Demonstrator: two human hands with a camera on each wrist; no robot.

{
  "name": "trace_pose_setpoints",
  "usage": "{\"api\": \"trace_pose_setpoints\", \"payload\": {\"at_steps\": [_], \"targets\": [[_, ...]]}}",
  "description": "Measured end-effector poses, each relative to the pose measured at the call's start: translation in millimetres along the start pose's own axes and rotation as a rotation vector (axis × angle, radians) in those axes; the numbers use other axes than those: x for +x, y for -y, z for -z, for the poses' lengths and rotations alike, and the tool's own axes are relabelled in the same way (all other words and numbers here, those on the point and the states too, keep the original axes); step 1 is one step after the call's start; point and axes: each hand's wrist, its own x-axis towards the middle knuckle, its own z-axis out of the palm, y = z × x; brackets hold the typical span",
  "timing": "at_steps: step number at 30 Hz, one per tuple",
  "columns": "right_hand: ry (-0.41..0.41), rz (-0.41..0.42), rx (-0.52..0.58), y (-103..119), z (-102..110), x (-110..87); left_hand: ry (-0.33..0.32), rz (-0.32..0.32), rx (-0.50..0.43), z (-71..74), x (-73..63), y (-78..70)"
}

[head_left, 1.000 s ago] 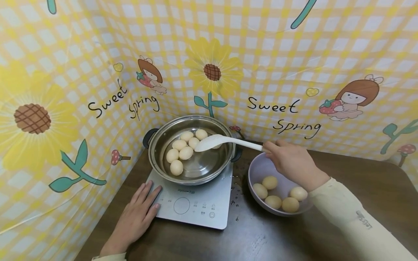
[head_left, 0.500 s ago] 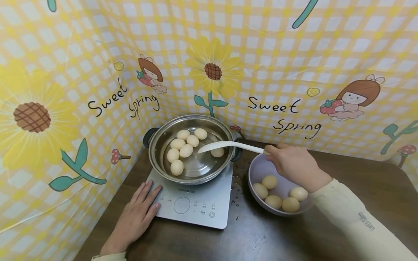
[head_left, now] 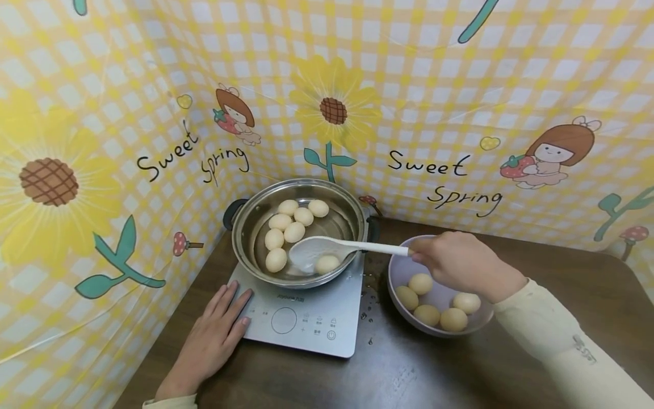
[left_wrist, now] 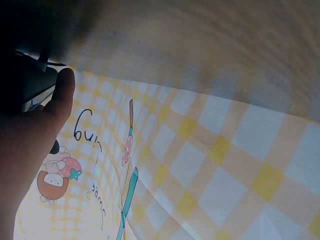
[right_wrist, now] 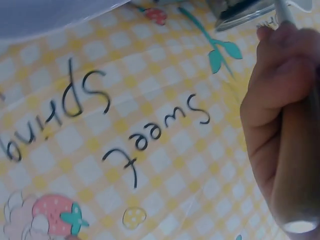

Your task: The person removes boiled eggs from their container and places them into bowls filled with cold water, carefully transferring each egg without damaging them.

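The long white spoon, seemingly plastic [head_left: 347, 245], dipped its bowl into the round silver metal pot [head_left: 293, 282] at the centre of the frame; it looked light and stiff, best held by its brown cylindrical handle [right_wrist: 298, 175], round which the right hand [head_left: 462, 262] was curled; its long axis ran nearly level, bowl leftward; the pale oval egg [head_left: 327, 263] beside the bowl was probably slippery and fragile; the left hand [head_left: 212, 329], lower left, had fingers extended, grasping nothing.

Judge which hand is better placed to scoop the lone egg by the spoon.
Right hand, likely: it grips the white spoon beside that egg in the steel pot. The left hand rests by the induction cooker.
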Motion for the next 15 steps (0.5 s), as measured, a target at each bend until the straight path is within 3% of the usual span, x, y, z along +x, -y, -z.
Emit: {"api": "trace_pose_setpoints", "payload": {"at_steps": [8, 15], "targets": [[0.117, 0.008, 0.136, 12, -1, 10.6, 0.002, -0.001, 0.004, 0.8, 0.0, -1.0], [0.166, 0.036, 0.162, 18, 0, 19.5, 0.002, -0.001, 0.006, 1.2, 0.7, -1.5]]}}
